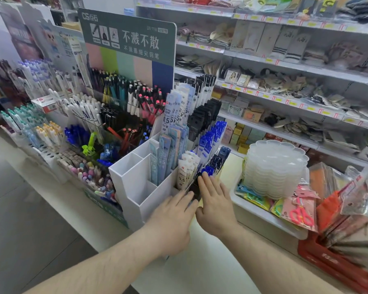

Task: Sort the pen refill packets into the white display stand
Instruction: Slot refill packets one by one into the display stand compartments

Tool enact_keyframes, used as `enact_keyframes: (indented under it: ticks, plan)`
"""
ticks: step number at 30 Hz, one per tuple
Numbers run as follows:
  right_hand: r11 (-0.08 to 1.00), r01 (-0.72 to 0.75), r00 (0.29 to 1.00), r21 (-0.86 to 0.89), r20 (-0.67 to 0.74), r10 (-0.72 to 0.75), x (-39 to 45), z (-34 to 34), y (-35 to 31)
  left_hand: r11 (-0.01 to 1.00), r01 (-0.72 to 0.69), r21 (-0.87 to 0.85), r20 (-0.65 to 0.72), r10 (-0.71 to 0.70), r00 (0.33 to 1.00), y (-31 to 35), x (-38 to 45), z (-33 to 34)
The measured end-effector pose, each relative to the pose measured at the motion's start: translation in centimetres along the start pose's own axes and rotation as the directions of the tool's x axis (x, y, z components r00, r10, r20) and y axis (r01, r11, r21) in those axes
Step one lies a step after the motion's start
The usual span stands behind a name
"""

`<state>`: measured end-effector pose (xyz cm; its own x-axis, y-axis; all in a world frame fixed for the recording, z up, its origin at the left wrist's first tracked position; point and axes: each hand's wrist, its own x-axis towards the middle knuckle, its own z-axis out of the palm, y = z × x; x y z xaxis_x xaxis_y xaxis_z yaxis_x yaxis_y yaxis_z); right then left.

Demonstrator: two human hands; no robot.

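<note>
From your head camera you see your two hands near the front edge of the pale counter (200, 262). Your left hand (170, 219) lies flat, with its fingers straight, against the front right corner of the white display stand (134, 187). Your right hand (216, 205) is just beside it, fingers spread and straight, and its tips touch the dark blue refill packets (212, 166) at the stand's right side. A black packet (194, 189) sits between your two hands; you cannot tell if either hand holds it.

The stand is one white box with many slots. About three slots at its front left corner hold nothing. The other slots hold packets in groups: light blue packets (163, 158) in the middle, white packets with "0.5" (184, 172) next to them, bright blue packets (209, 139) behind, black packets (202, 119) farther back, and tall pale packets (176, 109) at the back. There are too many packets to count.

Left of the stand, along the counter's left edge, are racks full of pens (77, 124) under one green sign (128, 39). On the right side of the counter is one white tray (261, 213) with a stack of clear plastic lids (274, 168) and one pair of pink scissors (301, 215) in a bag. One red basket (327, 257) sits at the right edge.

Behind, the shop wall has about five long shelves (285, 66) of small goods. The floor (19, 209) is grey.
</note>
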<state>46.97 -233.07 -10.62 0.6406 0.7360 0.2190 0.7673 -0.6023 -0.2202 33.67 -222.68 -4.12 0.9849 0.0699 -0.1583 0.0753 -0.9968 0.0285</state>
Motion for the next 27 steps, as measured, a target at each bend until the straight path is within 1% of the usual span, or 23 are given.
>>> enact_keyframes:
  ticks: [1,2,4,7,8,9,11,13,14,15,16,18,20,21,22,24,27]
  plan:
    - [0.999,-0.007,0.999,-0.036,0.045,0.008,0.3,0.1,0.0,1.000,-0.003,0.013,0.017,0.003,1.000,0.0,0.1,0.2]
    - [0.999,-0.034,0.996,-0.035,0.087,0.037,0.5,0.0,0.0,1.000,-0.011,0.026,0.022,0.010,1.000,0.0,0.1,0.3]
    - [0.999,-0.051,0.996,-0.016,0.079,0.052,1.0,-0.5,0.2,0.999,-0.012,0.041,0.032,0.010,0.999,-0.2,0.2,0.7]
    - [0.998,0.002,0.992,-0.062,0.123,0.005,1.3,-1.7,0.0,0.999,-0.002,0.047,0.022,0.001,1.000,-0.1,0.3,0.5]
    - [0.998,-0.012,0.996,-0.054,0.091,0.016,1.6,-2.3,0.0,0.999,-0.013,0.044,-0.012,0.014,1.000,0.0,0.3,0.3]
    - [0.999,-0.047,0.999,-0.024,0.024,0.047,2.2,-3.1,0.0,0.999,-0.027,0.042,-0.063,0.030,0.998,0.0,0.4,-0.1]
    - [0.988,-0.134,0.985,0.079,-0.102,0.142,3.9,-5.0,0.1,0.999,-0.035,-0.002,-0.176,0.034,0.984,-0.3,1.1,-0.9]
    - [0.971,-0.164,0.968,0.171,-0.164,0.192,5.8,-6.7,0.1,0.999,-0.036,-0.015,-0.294,0.030,0.955,-0.4,1.8,-2.2]
    - [0.967,-0.170,0.966,0.190,-0.164,0.202,6.5,-7.4,0.0,1.000,-0.021,-0.022,-0.303,0.013,0.953,-0.3,2.2,-3.1]
    - [0.970,-0.169,0.970,0.176,-0.143,0.194,7.2,-7.8,0.0,1.000,0.010,0.011,-0.296,-0.006,0.955,-0.2,2.6,-3.9]
    - [0.980,-0.157,0.980,0.123,-0.101,0.170,7.7,-7.8,0.0,0.997,0.057,0.057,-0.250,-0.041,0.967,-0.2,3.1,-4.6]
    - [0.991,-0.132,0.991,-0.005,0.024,0.132,8.4,-7.5,0.1,0.988,0.118,0.104,-0.185,-0.098,0.978,-0.5,3.9,-5.8]
    - [0.988,-0.134,0.983,-0.071,0.120,0.142,9.0,-7.4,0.1,0.983,0.134,0.122,-0.148,-0.116,0.982,-0.7,4.5,-6.1]
    - [0.988,-0.136,0.980,-0.079,0.135,0.146,9.1,-7.6,0.1,0.983,0.138,0.120,-0.121,-0.124,0.985,-0.8,4.8,-6.1]
    - [0.987,-0.137,0.979,-0.080,0.139,0.148,9.1,-8.1,0.1,0.983,0.136,0.121,-0.106,-0.123,0.987,-0.8,4.8,-6.3]
    - [0.988,-0.143,0.983,-0.051,0.105,0.147,9.1,-9.5,0.0,0.984,0.119,0.132,-0.132,-0.101,0.986,-0.6,4.8,-7.0]
    - [0.990,-0.122,0.992,0.064,-0.012,0.123,9.1,-13.0,0.4,0.996,0.043,0.079,-0.176,-0.029,0.984,-0.4,5.3,-9.6]
